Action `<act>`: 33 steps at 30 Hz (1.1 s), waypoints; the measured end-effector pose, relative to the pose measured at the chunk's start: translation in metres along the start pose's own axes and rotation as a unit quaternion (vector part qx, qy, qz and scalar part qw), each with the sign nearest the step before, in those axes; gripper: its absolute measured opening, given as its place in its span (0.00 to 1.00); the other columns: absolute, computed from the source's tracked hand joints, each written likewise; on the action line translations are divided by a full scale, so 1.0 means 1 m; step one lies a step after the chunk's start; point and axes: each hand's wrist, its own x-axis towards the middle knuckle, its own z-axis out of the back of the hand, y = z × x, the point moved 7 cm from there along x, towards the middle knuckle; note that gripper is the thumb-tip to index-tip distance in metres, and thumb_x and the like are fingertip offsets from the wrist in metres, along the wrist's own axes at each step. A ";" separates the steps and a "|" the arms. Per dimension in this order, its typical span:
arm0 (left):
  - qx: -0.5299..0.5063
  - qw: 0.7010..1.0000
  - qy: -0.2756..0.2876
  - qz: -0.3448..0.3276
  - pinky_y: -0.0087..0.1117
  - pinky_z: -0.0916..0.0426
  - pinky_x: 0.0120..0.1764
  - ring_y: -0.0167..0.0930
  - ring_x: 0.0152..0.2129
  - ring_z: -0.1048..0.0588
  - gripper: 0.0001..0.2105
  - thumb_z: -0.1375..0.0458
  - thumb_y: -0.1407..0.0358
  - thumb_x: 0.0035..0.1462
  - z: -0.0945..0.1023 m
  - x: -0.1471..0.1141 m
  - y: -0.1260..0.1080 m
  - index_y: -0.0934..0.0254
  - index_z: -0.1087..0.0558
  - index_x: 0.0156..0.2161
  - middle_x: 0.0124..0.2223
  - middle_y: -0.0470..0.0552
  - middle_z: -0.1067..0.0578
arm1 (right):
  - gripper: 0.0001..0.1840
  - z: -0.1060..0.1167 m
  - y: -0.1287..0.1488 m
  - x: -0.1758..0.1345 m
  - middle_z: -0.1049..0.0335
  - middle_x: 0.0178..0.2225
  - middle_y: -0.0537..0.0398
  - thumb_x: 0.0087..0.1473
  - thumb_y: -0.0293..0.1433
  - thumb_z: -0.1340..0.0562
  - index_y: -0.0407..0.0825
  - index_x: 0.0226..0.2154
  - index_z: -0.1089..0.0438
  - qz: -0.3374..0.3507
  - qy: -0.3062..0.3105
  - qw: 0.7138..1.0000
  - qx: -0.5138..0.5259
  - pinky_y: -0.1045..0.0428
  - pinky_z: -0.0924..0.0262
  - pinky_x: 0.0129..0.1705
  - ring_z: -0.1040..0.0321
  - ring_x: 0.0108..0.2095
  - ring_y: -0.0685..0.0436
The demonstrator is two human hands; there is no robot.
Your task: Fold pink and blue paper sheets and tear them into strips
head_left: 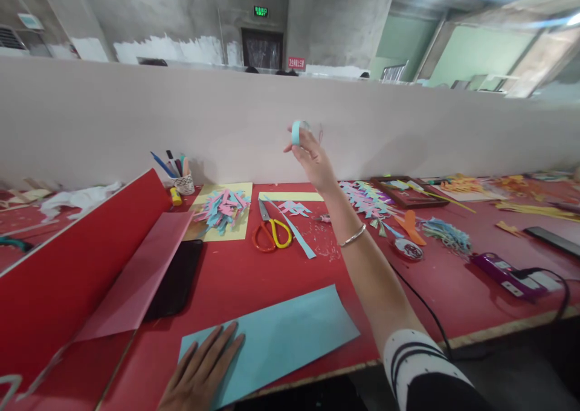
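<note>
My left hand [206, 362] lies flat with its fingers stretched out on the left end of a light-blue sheet of paper [290, 338] near the table's front edge. My right hand [312, 154] is raised well above the table, in front of the pale partition. Its fingers are closed on a small light-blue ring [296, 133]; whether this is a curled paper strip or a tape roll I cannot tell. Below that hand lie scissors [272, 229] with one red and one yellow handle, blades partly apart. A narrow blue paper strip [299, 236] rests beside them.
Pink and blue paper pieces [224, 208] are heaped on a yellow sheet [238, 233]. A pen cup [183, 184] stands at the partition [226, 121]. Left are a black phone-like slab [179, 284] and a red board [90, 260]; right, a purple power strip [505, 275] with a cable.
</note>
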 end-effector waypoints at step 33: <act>-0.086 0.996 0.027 -0.011 0.27 0.33 0.42 0.30 0.46 0.31 0.35 0.41 0.66 0.40 0.017 0.010 0.006 0.51 0.47 0.56 0.53 0.44 0.34 | 0.19 -0.070 0.047 -0.229 0.37 0.41 0.49 0.44 0.32 0.39 0.47 0.42 0.36 -0.225 0.455 0.855 -0.112 0.53 0.45 0.39 0.38 0.40 0.44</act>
